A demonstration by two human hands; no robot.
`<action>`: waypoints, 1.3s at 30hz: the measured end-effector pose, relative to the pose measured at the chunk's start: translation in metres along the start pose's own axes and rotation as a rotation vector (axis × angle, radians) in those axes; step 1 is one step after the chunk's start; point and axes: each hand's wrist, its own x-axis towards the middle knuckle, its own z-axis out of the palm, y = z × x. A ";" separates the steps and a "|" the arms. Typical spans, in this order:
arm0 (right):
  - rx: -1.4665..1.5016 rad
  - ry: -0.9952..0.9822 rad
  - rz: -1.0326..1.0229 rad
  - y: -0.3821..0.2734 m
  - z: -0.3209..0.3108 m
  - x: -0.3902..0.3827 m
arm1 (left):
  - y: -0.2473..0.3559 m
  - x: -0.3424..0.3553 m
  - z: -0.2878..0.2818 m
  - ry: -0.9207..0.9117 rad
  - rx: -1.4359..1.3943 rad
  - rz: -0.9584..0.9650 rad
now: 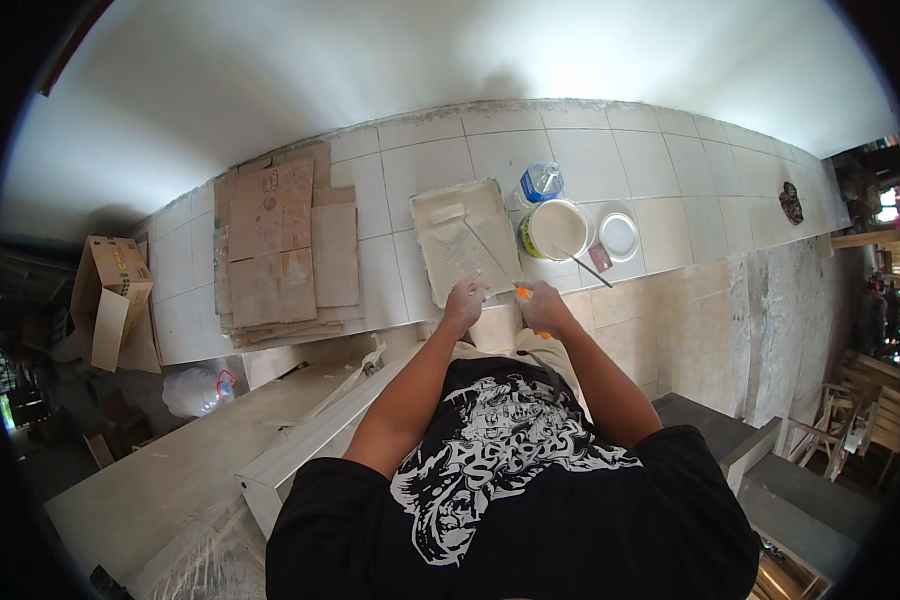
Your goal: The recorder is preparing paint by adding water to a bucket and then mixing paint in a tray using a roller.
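Observation:
My right hand [542, 305] is closed around the orange handle of a paint roller [449, 213]. Its thin metal rod slants away to a pale roller head, which rests on the far left part of a whitish paint tray [431, 262]. At the tray's near edge my left hand [466, 301] has its fingers bent, gripping the rim. Pale smears mark that hand. Just right of the tray stands an open paint bucket [536, 243] of cream-white paint, with a stirring stick [592, 271] leaning out over its rim.
A clear bottle with a blue label [542, 182] stands behind the bucket; a white lid [619, 237] lies to its right. Flattened cardboard [270, 230] is stacked at left, near an open carton [120, 280]. A white wall [530, 60] rises behind the tiled ledge [660, 160].

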 end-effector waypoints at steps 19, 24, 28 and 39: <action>0.297 -0.092 0.071 -0.041 0.029 0.054 | 0.011 0.008 -0.021 -0.046 0.080 0.101; -0.052 -0.024 -0.075 -0.039 0.028 0.040 | 0.001 0.001 -0.034 -0.003 -0.021 0.027; -1.061 -0.092 -0.596 -0.023 0.030 0.054 | 0.013 -0.006 -0.037 0.004 -0.053 -0.007; -0.058 -0.017 -0.124 -0.011 0.043 0.072 | 0.041 -0.010 -0.024 0.007 -0.044 0.098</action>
